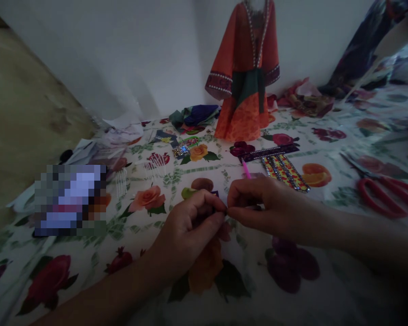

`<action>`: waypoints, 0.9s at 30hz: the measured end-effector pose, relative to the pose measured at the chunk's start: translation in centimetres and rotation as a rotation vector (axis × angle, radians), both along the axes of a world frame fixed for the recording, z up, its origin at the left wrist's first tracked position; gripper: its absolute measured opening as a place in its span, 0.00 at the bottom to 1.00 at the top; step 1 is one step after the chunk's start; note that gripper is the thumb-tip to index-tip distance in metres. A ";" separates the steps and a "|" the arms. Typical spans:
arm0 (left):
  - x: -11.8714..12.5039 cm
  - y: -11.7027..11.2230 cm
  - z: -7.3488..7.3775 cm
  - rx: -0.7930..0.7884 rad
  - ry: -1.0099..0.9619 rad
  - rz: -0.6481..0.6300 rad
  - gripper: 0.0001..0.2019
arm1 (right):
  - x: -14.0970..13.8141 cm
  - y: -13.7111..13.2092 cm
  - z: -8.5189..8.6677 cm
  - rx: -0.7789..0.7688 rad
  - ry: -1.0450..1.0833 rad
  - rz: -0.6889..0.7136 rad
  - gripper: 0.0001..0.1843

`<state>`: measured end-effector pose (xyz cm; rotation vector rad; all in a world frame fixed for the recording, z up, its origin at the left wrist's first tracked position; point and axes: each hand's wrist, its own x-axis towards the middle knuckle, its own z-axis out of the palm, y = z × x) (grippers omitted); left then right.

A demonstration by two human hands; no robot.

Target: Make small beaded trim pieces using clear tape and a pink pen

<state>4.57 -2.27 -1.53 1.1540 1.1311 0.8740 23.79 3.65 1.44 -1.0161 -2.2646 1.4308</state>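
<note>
My left hand point(193, 226) and my right hand point(258, 203) meet over the table, fingertips pinched close together. Both are closed. Whatever lies between them is hidden, apart from a small dark purple corner point(215, 194) showing behind my left fingers. Just beyond my right hand a pink pen-like stick point(245, 169) points away from me. Past it lie a dark strip edged with pale beads point(270, 152) and some yellow-and-red patterned strips with shiny edges point(285, 173).
An orange and green doll-sized dress point(248, 104) stands upright at the back. Red-handled scissors point(382, 194) lie at right, a blurred-out phone-like device point(71, 199) at left. White bead strands point(121, 182), glittery scraps point(181, 151) and folded cloth point(200, 115) dot the flowered tablecloth point(122, 290).
</note>
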 end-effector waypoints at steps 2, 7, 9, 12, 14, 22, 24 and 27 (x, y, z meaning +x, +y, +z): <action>0.0 -0.1 0.1 0.005 -0.005 0.002 0.02 | 0.1 0.0 -0.1 0.003 -0.001 -0.003 0.05; 0.1 0.0 0.1 0.004 0.006 0.006 0.02 | -0.1 0.0 0.0 0.009 0.009 -0.006 0.06; 0.1 0.0 0.1 0.002 0.003 0.014 0.02 | -0.1 0.1 0.1 0.005 0.012 -0.009 0.06; 0.0 0.0 0.1 0.001 -0.014 0.019 0.02 | -0.1 0.2 0.1 -0.006 0.019 -0.004 0.06; 0.0 0.0 0.0 -0.006 -0.024 0.019 0.02 | -0.1 0.3 0.1 -0.018 0.024 0.002 0.06; -0.1 0.1 -0.2 -0.011 -0.036 0.059 0.03 | -0.2 0.2 -0.2 -0.027 0.034 -0.003 0.07; -0.1 0.1 -0.2 -0.003 -0.025 0.061 0.02 | -0.2 0.1 -0.2 -0.029 0.040 0.002 0.07; -0.1 0.1 -0.2 0.006 -0.016 0.065 0.03 | -0.2 0.2 -0.2 -0.028 0.039 -0.005 0.06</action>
